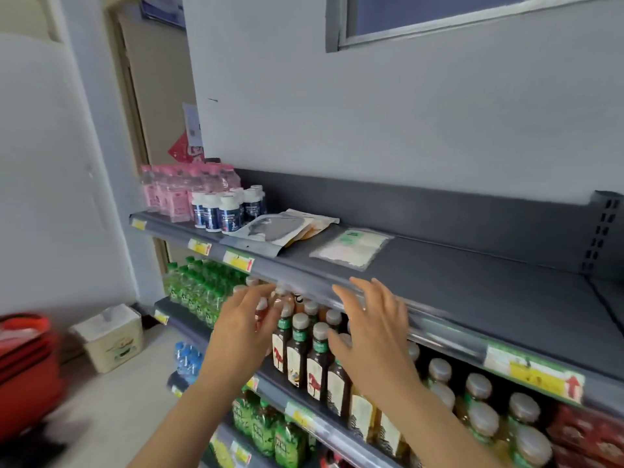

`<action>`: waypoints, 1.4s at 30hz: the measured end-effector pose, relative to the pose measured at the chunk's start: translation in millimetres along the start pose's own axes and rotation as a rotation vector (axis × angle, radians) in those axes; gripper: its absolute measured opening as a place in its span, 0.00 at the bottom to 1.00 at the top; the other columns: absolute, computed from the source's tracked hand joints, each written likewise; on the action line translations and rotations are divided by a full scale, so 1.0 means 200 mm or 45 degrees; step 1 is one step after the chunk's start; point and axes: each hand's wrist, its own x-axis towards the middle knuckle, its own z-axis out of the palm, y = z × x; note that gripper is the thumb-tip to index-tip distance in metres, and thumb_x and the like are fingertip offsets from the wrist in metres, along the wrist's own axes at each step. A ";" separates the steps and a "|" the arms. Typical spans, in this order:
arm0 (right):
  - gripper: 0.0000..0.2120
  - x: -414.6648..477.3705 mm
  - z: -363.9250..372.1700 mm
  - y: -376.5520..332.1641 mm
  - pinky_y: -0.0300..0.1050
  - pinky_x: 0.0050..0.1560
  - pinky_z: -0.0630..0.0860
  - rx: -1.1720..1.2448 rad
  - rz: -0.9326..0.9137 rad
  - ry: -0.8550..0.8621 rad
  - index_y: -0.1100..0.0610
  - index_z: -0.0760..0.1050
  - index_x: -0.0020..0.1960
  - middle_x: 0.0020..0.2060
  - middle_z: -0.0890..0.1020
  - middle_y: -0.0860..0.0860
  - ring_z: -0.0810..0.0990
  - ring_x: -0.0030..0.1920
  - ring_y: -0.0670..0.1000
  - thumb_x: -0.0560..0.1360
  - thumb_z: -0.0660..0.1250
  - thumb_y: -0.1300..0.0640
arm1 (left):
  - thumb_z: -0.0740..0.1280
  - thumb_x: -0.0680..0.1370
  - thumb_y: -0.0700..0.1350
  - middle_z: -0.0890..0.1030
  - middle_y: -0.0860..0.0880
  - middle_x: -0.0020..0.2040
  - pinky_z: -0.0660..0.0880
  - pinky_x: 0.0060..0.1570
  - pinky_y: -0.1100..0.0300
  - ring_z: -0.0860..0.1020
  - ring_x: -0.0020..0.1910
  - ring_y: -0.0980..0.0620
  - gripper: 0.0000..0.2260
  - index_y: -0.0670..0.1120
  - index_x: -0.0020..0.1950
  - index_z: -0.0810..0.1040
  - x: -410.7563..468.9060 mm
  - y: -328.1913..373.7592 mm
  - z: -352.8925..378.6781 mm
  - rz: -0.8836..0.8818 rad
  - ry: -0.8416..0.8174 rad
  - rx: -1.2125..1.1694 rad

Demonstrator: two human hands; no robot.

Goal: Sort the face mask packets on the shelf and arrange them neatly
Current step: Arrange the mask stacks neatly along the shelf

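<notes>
On the top grey shelf (pixel 472 275) lies a loose, fanned pile of face mask packets (pixel 270 229), grey and beige, overlapping one another. To its right a clear packet of white masks with a green label (pixel 351 248) lies flat and apart. My left hand (pixel 250 319) and my right hand (pixel 368 319) are raised in front of the shelf's front rail, below the packets. Both have relaxed, spread fingers and hold nothing. Neither touches a packet.
White-capped dark bottles (pixel 224 211) and pink bottles (pixel 172 194) stand at the shelf's left end. Dark sauce bottles (pixel 304 342) and green bottles (pixel 199 288) fill the shelf below. A red case (pixel 27 359) and a beige box (pixel 111 339) sit on the floor at left.
</notes>
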 end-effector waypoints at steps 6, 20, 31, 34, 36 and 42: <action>0.28 0.25 0.23 -0.12 0.49 0.74 0.50 0.019 -0.036 -0.083 0.45 0.53 0.74 0.72 0.56 0.45 0.51 0.73 0.48 0.78 0.59 0.46 | 0.64 0.78 0.52 0.73 0.57 0.55 0.72 0.49 0.58 0.77 0.47 0.50 0.15 0.53 0.64 0.73 0.11 -0.32 -0.16 -0.065 -0.074 0.054; 0.28 1.08 0.63 -0.28 0.43 0.71 0.58 0.219 -0.148 -0.034 0.50 0.54 0.74 0.71 0.62 0.48 0.58 0.71 0.49 0.78 0.59 0.47 | 0.63 0.78 0.51 0.75 0.51 0.61 0.66 0.58 0.61 0.73 0.59 0.50 0.17 0.50 0.67 0.72 0.72 -0.75 -0.08 -0.055 -0.106 0.303; 0.32 1.28 0.78 -0.29 0.49 0.75 0.51 0.213 0.009 -0.155 0.47 0.39 0.75 0.76 0.44 0.49 0.43 0.76 0.54 0.79 0.52 0.41 | 0.63 0.78 0.52 0.77 0.51 0.61 0.66 0.57 0.64 0.72 0.61 0.52 0.16 0.49 0.64 0.75 1.22 -0.89 0.24 0.073 -0.323 0.254; 0.31 1.29 0.78 -0.27 0.48 0.75 0.52 0.224 0.080 -0.156 0.45 0.39 0.74 0.75 0.43 0.46 0.41 0.76 0.51 0.78 0.52 0.41 | 0.62 0.78 0.54 0.76 0.53 0.63 0.66 0.59 0.64 0.72 0.62 0.53 0.17 0.50 0.65 0.75 1.31 -0.91 0.33 0.139 -0.492 0.178; 0.31 1.29 0.78 -0.27 0.47 0.75 0.52 0.247 0.155 -0.152 0.44 0.40 0.75 0.75 0.42 0.43 0.40 0.75 0.49 0.78 0.53 0.42 | 0.60 0.78 0.58 0.70 0.55 0.69 0.64 0.66 0.61 0.68 0.68 0.54 0.20 0.54 0.68 0.72 1.34 -0.93 0.36 0.174 -0.573 0.226; 0.34 1.33 0.79 -0.32 0.44 0.70 0.59 0.282 0.496 -0.019 0.41 0.37 0.74 0.72 0.37 0.38 0.42 0.74 0.45 0.77 0.56 0.40 | 0.46 0.75 0.66 0.58 0.59 0.76 0.57 0.71 0.58 0.57 0.74 0.57 0.26 0.62 0.71 0.64 1.35 -0.97 0.35 0.226 -0.727 0.308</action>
